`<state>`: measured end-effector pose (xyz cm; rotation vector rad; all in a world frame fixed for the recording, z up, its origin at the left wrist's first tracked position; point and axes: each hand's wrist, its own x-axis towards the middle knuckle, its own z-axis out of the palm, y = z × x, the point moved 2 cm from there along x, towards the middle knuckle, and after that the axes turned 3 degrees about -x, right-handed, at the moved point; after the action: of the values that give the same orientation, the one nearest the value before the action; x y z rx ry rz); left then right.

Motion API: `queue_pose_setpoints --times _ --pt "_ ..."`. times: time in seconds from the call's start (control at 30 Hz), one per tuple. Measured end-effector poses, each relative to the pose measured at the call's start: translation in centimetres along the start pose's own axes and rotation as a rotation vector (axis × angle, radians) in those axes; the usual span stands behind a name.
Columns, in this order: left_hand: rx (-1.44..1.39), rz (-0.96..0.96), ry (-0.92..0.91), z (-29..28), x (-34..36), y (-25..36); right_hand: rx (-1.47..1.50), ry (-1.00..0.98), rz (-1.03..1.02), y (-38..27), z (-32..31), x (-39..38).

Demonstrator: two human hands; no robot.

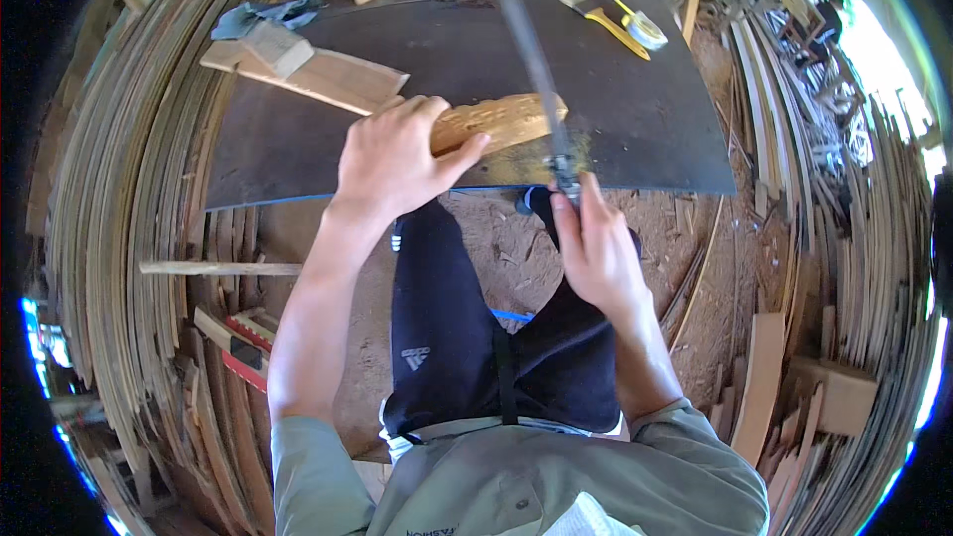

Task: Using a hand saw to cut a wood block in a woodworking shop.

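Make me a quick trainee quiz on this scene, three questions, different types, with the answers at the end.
1. Which hand grips the long-bladed tool?
2. True or false: the yellow-handled brush lies on the floor.
3. Fill in the blank: the left hand holds a brown ____.

Key:
1. The right hand.
2. False; it lies on the dark tabletop.
3. Wooden block.
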<state>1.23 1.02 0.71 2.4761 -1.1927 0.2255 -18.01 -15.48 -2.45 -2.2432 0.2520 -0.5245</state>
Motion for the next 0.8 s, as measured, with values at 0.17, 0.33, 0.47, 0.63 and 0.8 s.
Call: queue_pose_setpoints --times 0.17,0.33,0.47,0.63,0.8 --pt "-0.047 0.01 0.049 1.1 0.2 1.4 -0.274 0.002 0.028 0.0 1.6 -1.8" --pt "-0.004 0.024 0.032 1.3 0.0 1.4 -0.29 0.027 0.026 -0.2 3.2 -2.4" --pt "-0.023 -0.037 -0.051 0.7 0.1 1.1 -0.299 0.034 0.071 -0.4 4.4 -2.2" --pt "0.026 -0.018 -0.005 1.4 0.3 1.2 -0.239 0.068 0.089 -0.2 4.5 -2.2" --pt "-0.033 0.016 0.027 1.3 0.2 1.4 -0.251 0.091 0.06 -0.1 4.9 -1.3"
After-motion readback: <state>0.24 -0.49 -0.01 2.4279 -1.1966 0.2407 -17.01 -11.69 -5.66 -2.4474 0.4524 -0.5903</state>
